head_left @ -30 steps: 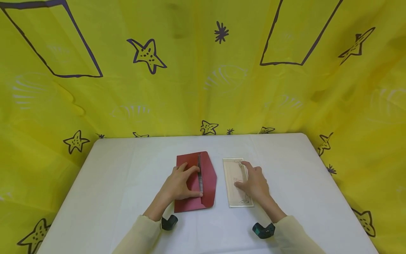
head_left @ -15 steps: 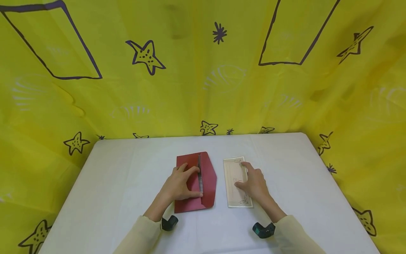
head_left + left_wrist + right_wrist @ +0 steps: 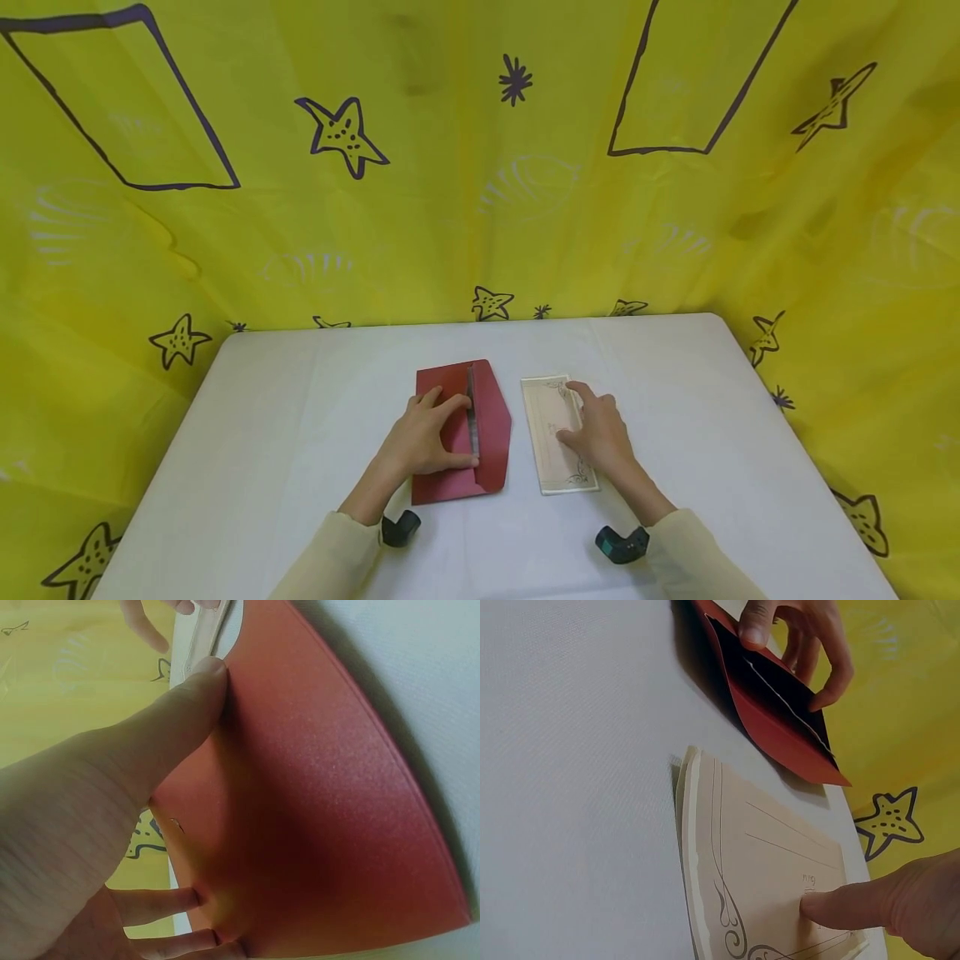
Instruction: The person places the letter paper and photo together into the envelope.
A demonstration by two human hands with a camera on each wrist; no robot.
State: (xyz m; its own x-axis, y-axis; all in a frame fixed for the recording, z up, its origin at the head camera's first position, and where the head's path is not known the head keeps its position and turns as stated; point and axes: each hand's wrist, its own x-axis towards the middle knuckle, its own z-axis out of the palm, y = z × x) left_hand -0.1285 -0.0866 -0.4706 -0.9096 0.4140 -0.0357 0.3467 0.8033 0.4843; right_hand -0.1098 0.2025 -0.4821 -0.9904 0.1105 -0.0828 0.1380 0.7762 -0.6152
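Note:
A red envelope lies on the table with its pointed flap folded out to the right. My left hand holds it, thumb and forefinger at the edge of its mouth. In the right wrist view, the envelope's mouth gapes and shows a dark inside with a pale edge in it. Right of the envelope is a cream card with scrollwork corners and thin printed lines. My right hand grips the card's right side, thumb on its face; the other fingers are mostly hidden. Layered edges show along the card's side.
The white table carries the envelope and card, with a gap between them. A yellow curtain with drawn starfish hangs behind and at both sides. Black wrist devices sit under both sleeves.
The card has turned slightly, its far end swinging left toward the envelope as my right hand shifts a little. My left hand and the envelope stay nearly still.

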